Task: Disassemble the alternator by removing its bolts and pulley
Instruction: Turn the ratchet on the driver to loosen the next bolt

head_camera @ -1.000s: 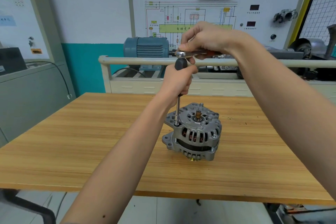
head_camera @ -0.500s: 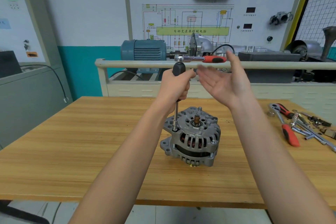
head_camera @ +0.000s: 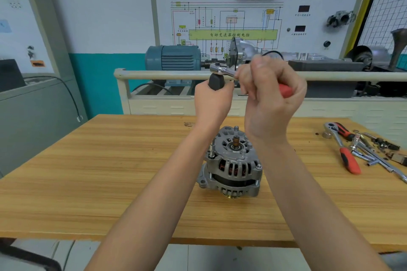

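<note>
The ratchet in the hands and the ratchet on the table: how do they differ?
The held ratchet sits raised on a driver above the alternator, gripped by the right hand. The table ratchet lies flat, untouched, among loose tools. Both have chrome heads and red handles.

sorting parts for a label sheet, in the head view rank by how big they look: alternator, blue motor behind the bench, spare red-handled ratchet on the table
1. alternator
2. blue motor, close to it and farther from the camera, so unsure
3. spare red-handled ratchet, thinnest
</note>
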A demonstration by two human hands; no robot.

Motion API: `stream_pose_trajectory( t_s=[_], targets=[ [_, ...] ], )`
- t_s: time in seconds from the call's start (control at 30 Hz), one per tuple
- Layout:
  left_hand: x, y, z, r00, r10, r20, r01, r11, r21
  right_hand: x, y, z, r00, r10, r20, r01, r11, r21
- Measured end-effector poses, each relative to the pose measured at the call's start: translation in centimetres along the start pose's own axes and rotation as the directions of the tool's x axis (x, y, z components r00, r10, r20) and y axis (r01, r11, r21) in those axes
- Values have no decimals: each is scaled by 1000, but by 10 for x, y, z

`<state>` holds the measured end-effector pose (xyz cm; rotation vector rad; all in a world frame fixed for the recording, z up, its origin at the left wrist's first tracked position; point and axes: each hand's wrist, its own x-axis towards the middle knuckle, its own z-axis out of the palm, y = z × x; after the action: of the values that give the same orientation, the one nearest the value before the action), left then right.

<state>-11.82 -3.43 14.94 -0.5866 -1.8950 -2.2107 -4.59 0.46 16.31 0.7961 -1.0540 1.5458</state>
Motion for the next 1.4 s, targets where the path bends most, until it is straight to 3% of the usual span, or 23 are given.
stream_pose_trajectory(
  t_s=[0.07,0.13,0.27,0.43,0.53,0.63,0.7,0.8,0.87,0.97,1.07,1.17,1.27,1.4],
  targets=[
    [1,-1,-5,999,-18,46,18,1000,-8,5,1,-5,998,54,-38,-50,994,97],
    [1,0,-15,986,-43,162,50,998,-38,15,1,-16,976,207,-75,-179,945,273],
    [6,7,-28,912,-27,408,59,996,-65,35,10,-45,838,537,-97,-353,669,654],
    [13,11,-24,841,-90,534,139,989,-51,50,32,-55,697,710,-97,-356,461,813],
    [15,9,-23,871,-124,476,169,984,-52,53,33,-50,674,724,-146,-354,490,796],
    [13,7,-20,913,-114,391,152,986,-68,45,23,-42,754,629,-191,-338,620,708],
    [12,6,-17,933,-111,342,146,986,-79,34,13,-32,852,483,-203,-312,779,544],
    [9,6,-13,954,-108,280,138,987,-88,11,4,-10,975,158,-154,-118,963,244],
    [6,7,-11,963,-109,246,133,988,-80,0,2,2,993,9,-117,5,993,122],
    [5,6,-11,972,-95,213,116,990,-85,-2,1,9,993,-59,-105,66,995,71],
    [7,4,-15,962,-68,264,95,991,-92,5,2,0,989,34,-144,-9,985,174],
    [11,3,-24,935,-44,351,80,993,-87,20,6,-18,957,260,-128,-198,910,364],
    [15,2,-31,892,-29,451,69,995,-73,35,17,-39,863,493,-110,-335,722,605],
    [16,3,-32,836,-49,546,118,989,-93,49,35,-52,743,664,-84,-357,499,789]
  ],
)
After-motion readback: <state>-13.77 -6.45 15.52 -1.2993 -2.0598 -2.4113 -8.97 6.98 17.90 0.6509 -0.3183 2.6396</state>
